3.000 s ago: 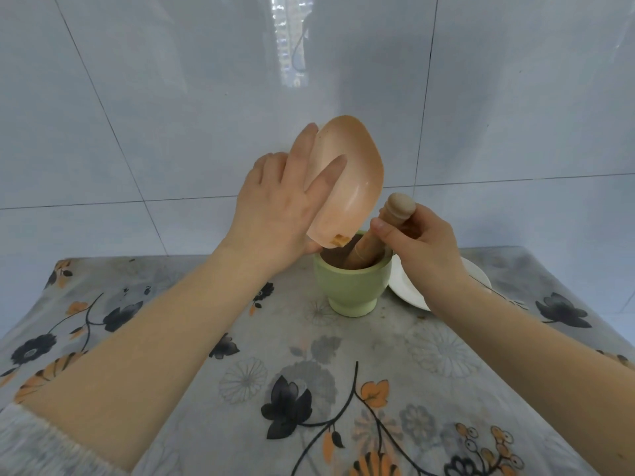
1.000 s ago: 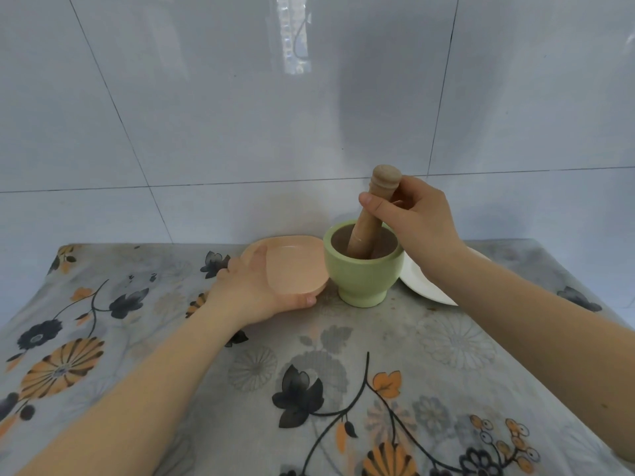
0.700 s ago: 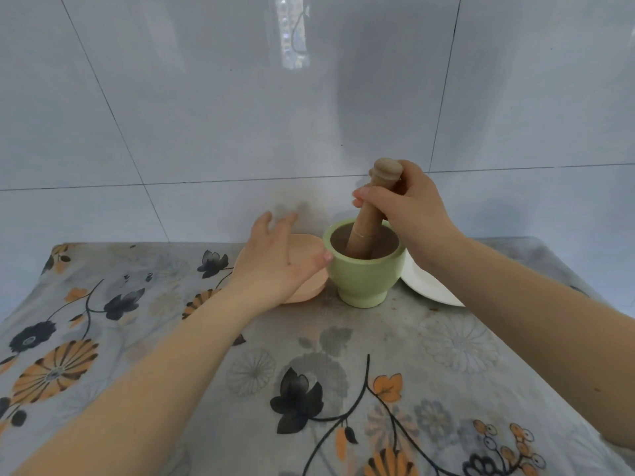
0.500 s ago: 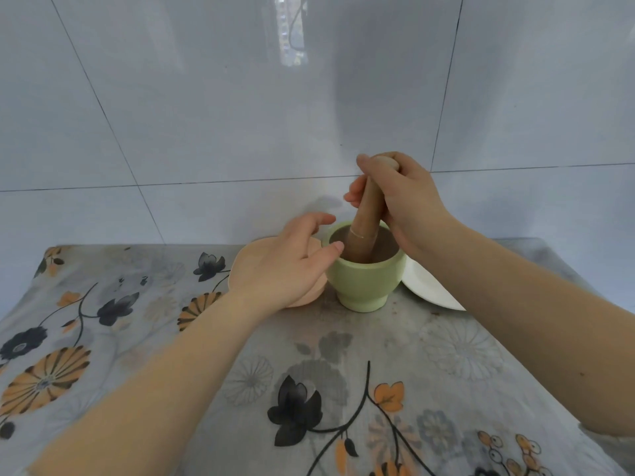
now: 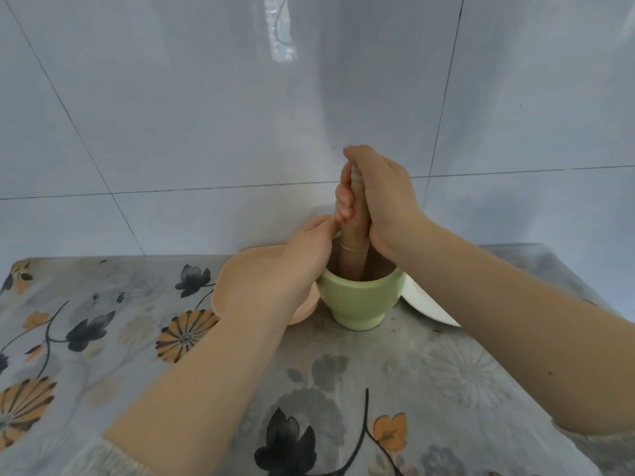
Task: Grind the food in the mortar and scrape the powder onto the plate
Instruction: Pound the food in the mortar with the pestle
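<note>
Both hands met at the mortar (image 5: 359,300): my right hand (image 5: 381,197) fisted round the upright pestle (image 5: 354,242), my left hand (image 5: 295,269) cupping its nine-o'clock rim.

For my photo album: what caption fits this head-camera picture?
Right hand grips a wooden pestle in a green mortar; left hand steadies its rim.

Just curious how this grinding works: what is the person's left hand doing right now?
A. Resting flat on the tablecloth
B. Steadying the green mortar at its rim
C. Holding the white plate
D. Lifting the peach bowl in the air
B: the left hand is on the rim of the green mortar while the right hand holds the pestle upright inside it.
</note>
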